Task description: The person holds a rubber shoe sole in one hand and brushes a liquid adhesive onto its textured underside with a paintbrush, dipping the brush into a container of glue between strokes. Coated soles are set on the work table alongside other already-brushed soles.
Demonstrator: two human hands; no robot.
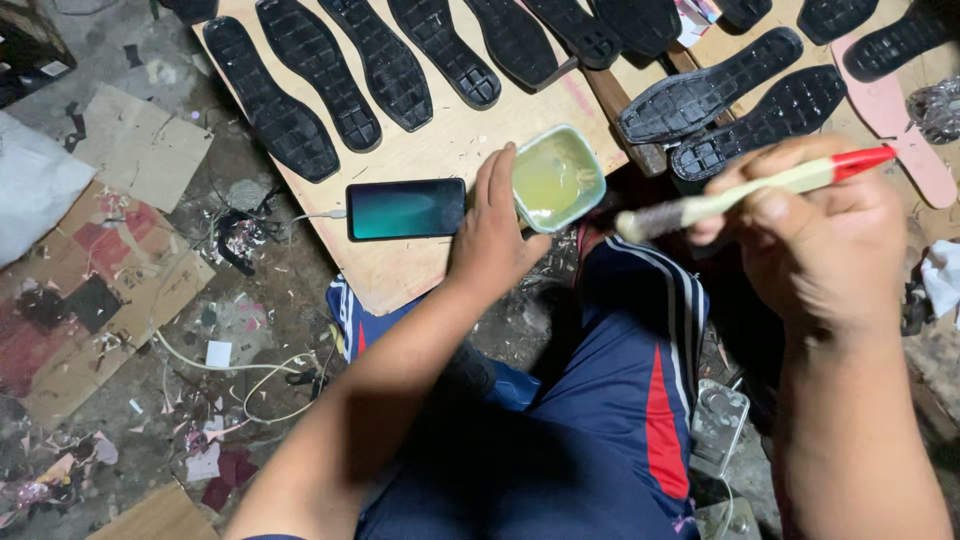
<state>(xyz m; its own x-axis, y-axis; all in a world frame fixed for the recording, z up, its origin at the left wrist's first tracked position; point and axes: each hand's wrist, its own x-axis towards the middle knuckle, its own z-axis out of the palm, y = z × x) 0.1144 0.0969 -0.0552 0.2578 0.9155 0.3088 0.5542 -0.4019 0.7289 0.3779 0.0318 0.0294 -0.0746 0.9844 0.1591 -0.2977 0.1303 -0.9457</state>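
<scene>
The right hand grips a cream, red-ended brush lying nearly level, bristles pointing left toward the green glue bowl, which the left hand steadies with loosely curled fingers, with black soles farther back on the wooden board.

Left hand: bare, no glove, ring or watch visible. Left forearm bare to elbow at 7 o'clock, no sleeve in view.

Right hand: bare, no glove. Right forearm bare down to frame edge at 5 o'clock.

Track trousers: navy blue, sporty cut. Thin white stripes run down side near knee, toward 1 o'clock of leg. Red wedge panel along outer seam. Second leg, toward 9 o'clock: blue, white edging, small red patch.
</scene>
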